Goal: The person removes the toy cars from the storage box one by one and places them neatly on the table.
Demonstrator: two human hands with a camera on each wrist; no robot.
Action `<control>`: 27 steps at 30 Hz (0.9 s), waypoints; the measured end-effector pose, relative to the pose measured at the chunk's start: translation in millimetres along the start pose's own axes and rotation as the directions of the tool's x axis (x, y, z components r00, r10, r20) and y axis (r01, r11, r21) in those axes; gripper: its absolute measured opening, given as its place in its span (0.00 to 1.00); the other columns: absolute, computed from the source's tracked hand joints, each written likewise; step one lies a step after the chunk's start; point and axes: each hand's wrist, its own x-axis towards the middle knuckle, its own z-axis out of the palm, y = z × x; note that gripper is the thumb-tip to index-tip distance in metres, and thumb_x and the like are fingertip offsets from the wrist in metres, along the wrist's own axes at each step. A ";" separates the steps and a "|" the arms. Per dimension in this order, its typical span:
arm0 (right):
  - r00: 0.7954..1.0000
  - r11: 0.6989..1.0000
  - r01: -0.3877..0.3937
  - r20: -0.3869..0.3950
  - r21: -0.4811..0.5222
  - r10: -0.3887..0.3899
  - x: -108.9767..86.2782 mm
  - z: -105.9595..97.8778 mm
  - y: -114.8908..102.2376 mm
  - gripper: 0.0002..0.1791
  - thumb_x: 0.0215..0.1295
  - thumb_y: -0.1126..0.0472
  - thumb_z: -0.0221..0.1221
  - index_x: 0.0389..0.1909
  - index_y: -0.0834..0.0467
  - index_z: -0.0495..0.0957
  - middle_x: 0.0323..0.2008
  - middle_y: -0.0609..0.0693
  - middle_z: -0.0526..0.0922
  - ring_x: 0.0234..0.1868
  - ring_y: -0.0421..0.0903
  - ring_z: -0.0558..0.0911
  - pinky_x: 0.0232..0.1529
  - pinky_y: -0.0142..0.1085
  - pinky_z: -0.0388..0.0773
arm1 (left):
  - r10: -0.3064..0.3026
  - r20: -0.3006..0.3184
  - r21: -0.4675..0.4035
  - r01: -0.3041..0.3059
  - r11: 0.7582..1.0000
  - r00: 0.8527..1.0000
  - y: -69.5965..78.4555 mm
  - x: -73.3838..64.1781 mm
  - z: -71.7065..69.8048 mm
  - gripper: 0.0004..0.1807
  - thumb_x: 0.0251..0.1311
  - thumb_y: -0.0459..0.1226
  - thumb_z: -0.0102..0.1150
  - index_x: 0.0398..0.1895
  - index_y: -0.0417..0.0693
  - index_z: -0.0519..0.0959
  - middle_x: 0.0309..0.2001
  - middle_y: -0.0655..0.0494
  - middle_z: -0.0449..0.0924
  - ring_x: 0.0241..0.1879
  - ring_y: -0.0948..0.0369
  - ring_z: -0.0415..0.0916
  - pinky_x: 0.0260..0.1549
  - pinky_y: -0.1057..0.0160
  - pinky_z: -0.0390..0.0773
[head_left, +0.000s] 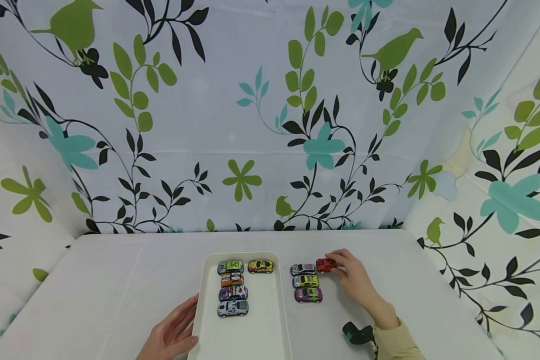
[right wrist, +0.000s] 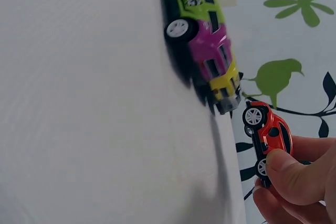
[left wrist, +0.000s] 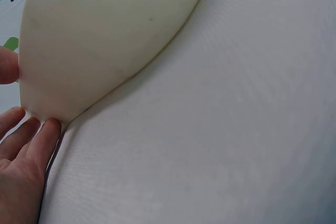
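Between thumb and fingers my right hand [head_left: 356, 282] pinches a red toy car [head_left: 326, 265]; the right wrist view shows the thumb against the car's side. Just left of it, a column holds a silver toy car [head_left: 303, 269], a yellow one [head_left: 305, 281] and a purple and green one [head_left: 308, 295]. My left hand [head_left: 173, 332] rests its extended fingertips against the left side of a white tray [head_left: 261, 332]. Inside the tray, several toy cars form a left column, the lowest a light grey one [head_left: 232, 308]. A yellow and red car [head_left: 260, 266] lies at the tray's top right.
A black, curved object [head_left: 357, 334] lies on the white table [head_left: 117, 280] beside the right sleeve [head_left: 398, 342]. Cloth with leaves and birds [head_left: 198, 125] hangs behind the table and along both sides.
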 end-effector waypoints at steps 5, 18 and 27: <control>0.999 0.999 -0.032 0.029 0.025 0.032 -0.5 4.1 7.3 0.20 0.56 0.80 0.63 0.50 0.65 0.83 0.49 0.56 0.81 0.50 0.55 0.82 0.51 0.46 0.86 | -0.011 -0.023 0.003 0.011 1.000 1.000 -1.7 -0.4 0.4 0.45 0.62 0.30 0.62 0.77 0.34 0.49 0.78 0.36 0.46 0.59 0.83 0.68 0.62 0.69 0.76; 0.996 0.997 -0.071 0.056 0.022 0.070 -2.9 9.0 13.2 0.20 0.58 0.79 0.64 0.51 0.63 0.83 0.49 0.54 0.81 0.53 0.54 0.82 0.51 0.48 0.85 | -0.027 -0.062 0.009 0.028 1.000 0.998 -3.3 -0.3 2.5 0.44 0.61 0.31 0.64 0.77 0.36 0.52 0.78 0.37 0.49 0.57 0.83 0.69 0.62 0.68 0.76; 0.993 0.996 -0.095 0.066 0.005 0.094 -3.3 11.7 13.7 0.20 0.58 0.76 0.64 0.53 0.63 0.83 0.51 0.54 0.81 0.55 0.55 0.80 0.57 0.53 0.81 | -0.039 -0.083 0.021 0.041 0.999 0.996 -2.9 0.6 3.7 0.44 0.60 0.32 0.65 0.77 0.37 0.53 0.77 0.38 0.50 0.56 0.84 0.69 0.62 0.66 0.77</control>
